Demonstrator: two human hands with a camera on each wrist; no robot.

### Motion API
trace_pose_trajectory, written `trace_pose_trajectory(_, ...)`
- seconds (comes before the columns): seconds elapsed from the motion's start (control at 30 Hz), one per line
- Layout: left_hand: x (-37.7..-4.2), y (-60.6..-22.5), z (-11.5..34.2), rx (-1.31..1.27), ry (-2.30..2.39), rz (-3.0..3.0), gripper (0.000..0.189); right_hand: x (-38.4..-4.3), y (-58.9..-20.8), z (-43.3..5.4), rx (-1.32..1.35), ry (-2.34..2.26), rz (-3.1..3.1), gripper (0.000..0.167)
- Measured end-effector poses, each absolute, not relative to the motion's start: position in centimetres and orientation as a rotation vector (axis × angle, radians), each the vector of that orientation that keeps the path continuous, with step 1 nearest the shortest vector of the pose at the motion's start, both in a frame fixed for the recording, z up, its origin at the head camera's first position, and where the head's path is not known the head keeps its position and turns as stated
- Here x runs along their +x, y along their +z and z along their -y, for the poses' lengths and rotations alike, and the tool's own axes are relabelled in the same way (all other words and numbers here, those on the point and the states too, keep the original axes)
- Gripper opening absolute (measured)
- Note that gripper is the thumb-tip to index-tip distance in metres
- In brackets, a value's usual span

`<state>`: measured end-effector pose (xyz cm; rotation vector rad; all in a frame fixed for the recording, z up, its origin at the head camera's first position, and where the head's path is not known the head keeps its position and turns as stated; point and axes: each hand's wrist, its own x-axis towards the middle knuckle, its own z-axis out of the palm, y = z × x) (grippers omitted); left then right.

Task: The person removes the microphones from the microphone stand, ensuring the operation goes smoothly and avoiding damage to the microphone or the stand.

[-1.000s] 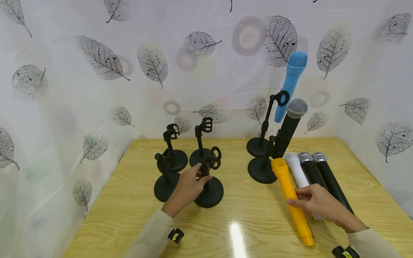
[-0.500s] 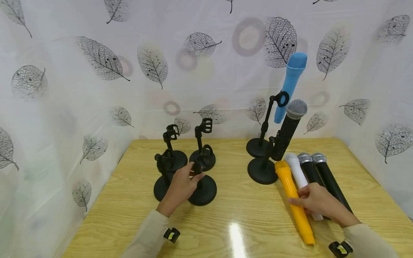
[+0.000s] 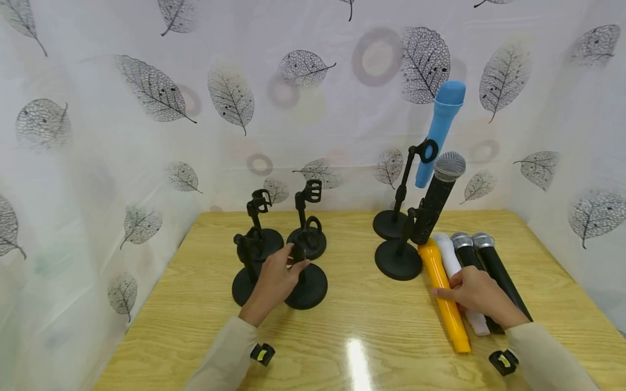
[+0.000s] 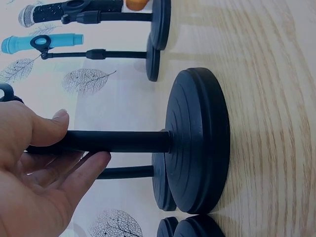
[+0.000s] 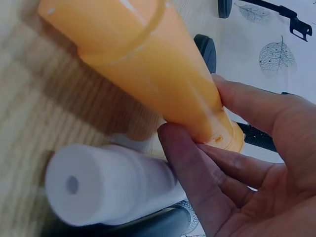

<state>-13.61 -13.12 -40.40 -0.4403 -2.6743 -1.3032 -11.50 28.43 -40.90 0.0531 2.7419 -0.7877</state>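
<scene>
My left hand (image 3: 274, 279) grips the pole of a black desktop microphone stand (image 3: 309, 290). In the left wrist view, thumb and fingers lie around the pole (image 4: 118, 141), and the round base (image 4: 195, 143) rests on the table. My right hand (image 3: 481, 294) pinches a yellow microphone (image 3: 442, 290) between thumb and fingers; it slants with its head away from me. In the right wrist view a shadow lies under the yellow microphone's tail; whether it touches the table I cannot tell. Just right of it lies a white microphone (image 3: 450, 255), partly hidden by my right hand.
Two black microphones (image 3: 499, 271) lie beside the white one. At the back right, stands hold a blue microphone (image 3: 442, 119) and a black silver-headed microphone (image 3: 437, 198). Several stands with bare clips, including one stand (image 3: 308, 212), are grouped at left. A leaf-patterned sheet (image 3: 332, 125) hangs behind.
The left hand has drawn its stand a little to the left, with the clip turned. The right hand and yellow microphone have shifted slightly away from me, closer to the white microphone.
</scene>
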Motion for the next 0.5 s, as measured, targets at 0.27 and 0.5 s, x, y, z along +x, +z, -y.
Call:
trace_pose_trajectory(0.27,-13.9,-40.4,13.0,-0.401,-1.317,2.696,0.010,-12.7,-41.2,-28.6,-0.010,-0.736,-2.808,0.041)
trace_pose_trajectory(0.5,-14.2,-40.3,13.0,-0.385,-1.318,2.706,0.014,-13.3,-41.1,-28.5,-0.026,-0.702,-2.839,0.038)
